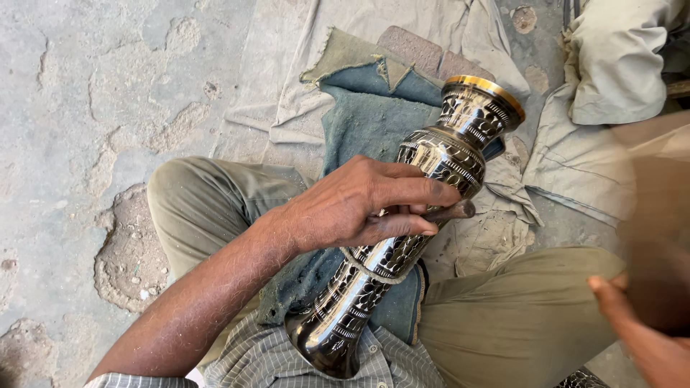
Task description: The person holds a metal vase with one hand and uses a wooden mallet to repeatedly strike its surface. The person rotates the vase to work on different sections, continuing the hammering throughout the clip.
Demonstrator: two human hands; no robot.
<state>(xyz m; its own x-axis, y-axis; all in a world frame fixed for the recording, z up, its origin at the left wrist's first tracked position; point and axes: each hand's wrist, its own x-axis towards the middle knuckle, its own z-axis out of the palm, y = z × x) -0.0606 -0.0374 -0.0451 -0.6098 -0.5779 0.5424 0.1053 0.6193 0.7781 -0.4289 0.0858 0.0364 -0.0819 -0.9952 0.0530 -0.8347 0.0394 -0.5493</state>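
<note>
Floor workshop: cracked concrete floor (pixel 86 108), work cloths (pixel 374 115)

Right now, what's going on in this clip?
A seated person braces an engraved black metal vase across the lap, on a blue-grey cloth. The left hand presses a thin tool against the vase's middle. The right hand is blurred at the frame's edge; what it holds is unclear.

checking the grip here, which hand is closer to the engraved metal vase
Left. The left hand wraps around the middle of the vase; the right hand is off to its right, not touching it.
</note>
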